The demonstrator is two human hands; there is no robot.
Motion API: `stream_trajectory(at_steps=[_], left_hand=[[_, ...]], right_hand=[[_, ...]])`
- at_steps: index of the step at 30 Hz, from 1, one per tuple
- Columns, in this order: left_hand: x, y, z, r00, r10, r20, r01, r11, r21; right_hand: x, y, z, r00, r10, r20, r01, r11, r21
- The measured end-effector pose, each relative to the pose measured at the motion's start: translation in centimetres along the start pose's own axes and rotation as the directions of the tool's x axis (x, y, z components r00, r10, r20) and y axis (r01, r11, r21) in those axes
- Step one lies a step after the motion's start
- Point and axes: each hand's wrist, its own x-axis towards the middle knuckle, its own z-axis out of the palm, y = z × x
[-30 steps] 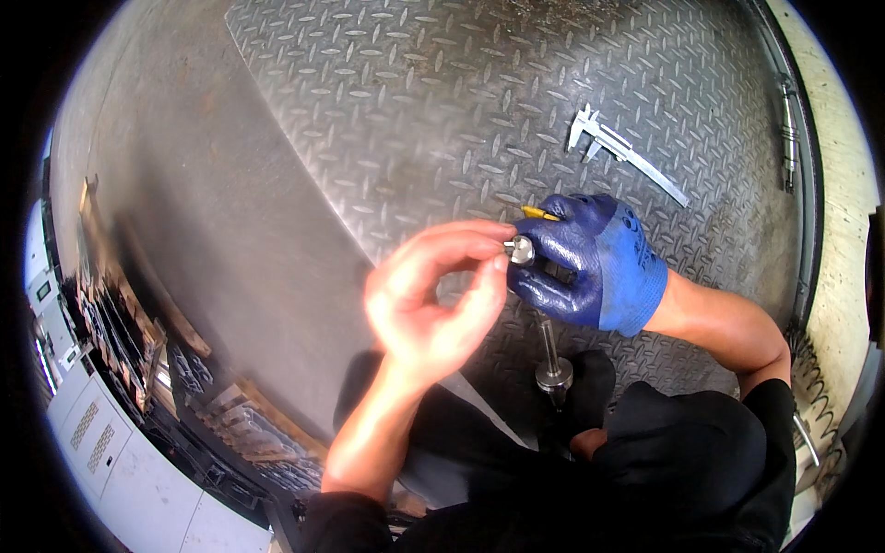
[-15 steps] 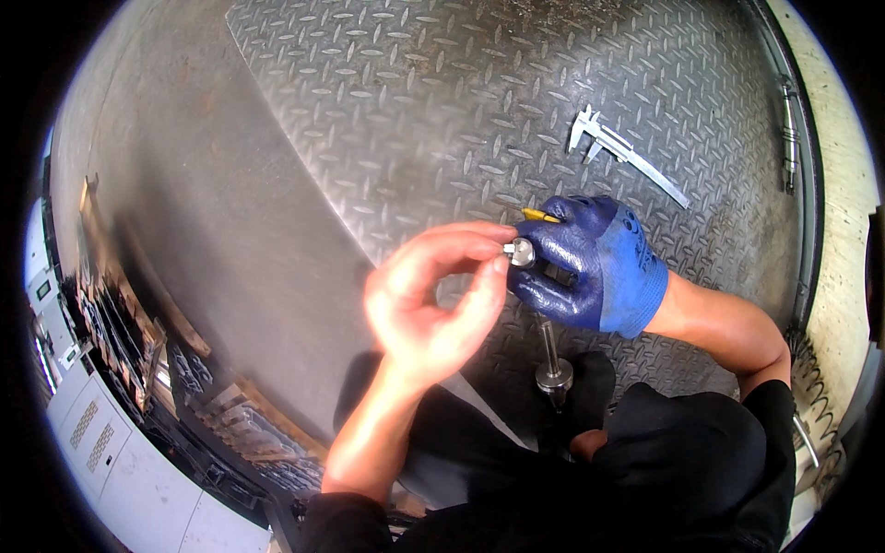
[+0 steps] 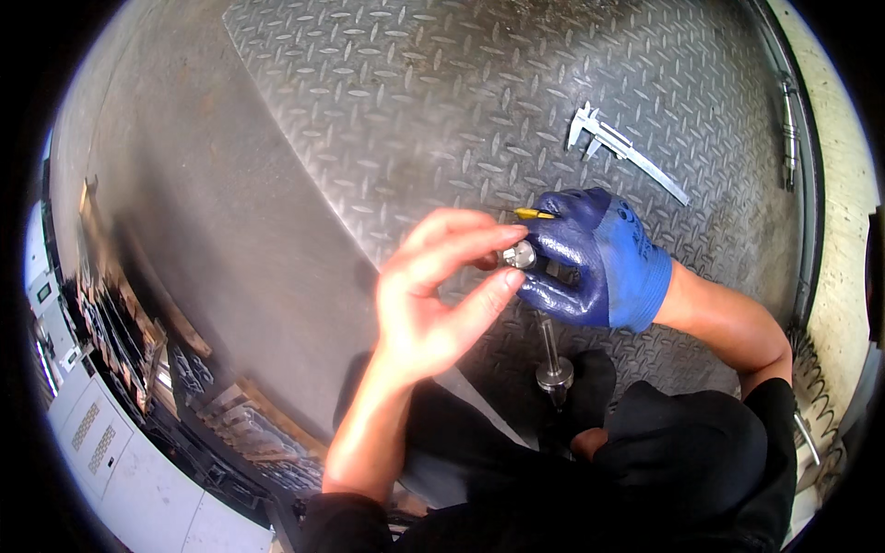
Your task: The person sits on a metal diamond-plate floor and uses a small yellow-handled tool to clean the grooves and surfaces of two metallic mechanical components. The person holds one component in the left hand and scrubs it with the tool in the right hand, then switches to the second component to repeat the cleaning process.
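Head view: at left, the bare left hand (image 3: 429, 309) curves its thumb and forefinger into a part-open ring, the tips narrowly apart at opposite edges of a small round metal piece (image 3: 521, 255); I cannot tell whether both press on it. That piece sits between the two hands, its right side pinched by the thumb and forefinger of the gloved right hand (image 3: 604, 263). A yellow-handled tool (image 3: 535, 214) pokes out from this hand's curled fingers. Farther right, above the glove, a caliper (image 3: 629, 153) lies on the tread plate (image 3: 442, 111).
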Motion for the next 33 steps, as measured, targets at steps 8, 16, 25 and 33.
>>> stream_trajectory(at_steps=[8, 16, 25, 33], left_hand=[[0.0, 0.0, -0.1, 0.998, -0.032, 0.046, 0.035, 0.997, -0.063], [-0.7, -0.2, -0.2, 0.994, -0.107, 0.037, 0.113, 0.968, -0.225], [-0.7, 0.0, -0.6, 0.995, -0.085, 0.054, 0.092, 0.986, -0.142], [-1.1, -0.5, -0.6, 0.999, -0.047, 0.016, 0.049, 0.981, -0.188]], right_hand=[[-0.3, -0.1, -0.3, 1.000, -0.002, 0.028, 0.002, 1.000, -0.004], [-1.2, 1.0, -2.0, 0.997, 0.010, -0.080, -0.007, 0.999, 0.038], [-11.7, 11.4, 0.9, 0.772, 0.619, 0.144, -0.550, 0.538, 0.639], [-9.5, 8.6, 0.0, 0.668, 0.714, 0.210, -0.690, 0.490, 0.533]])
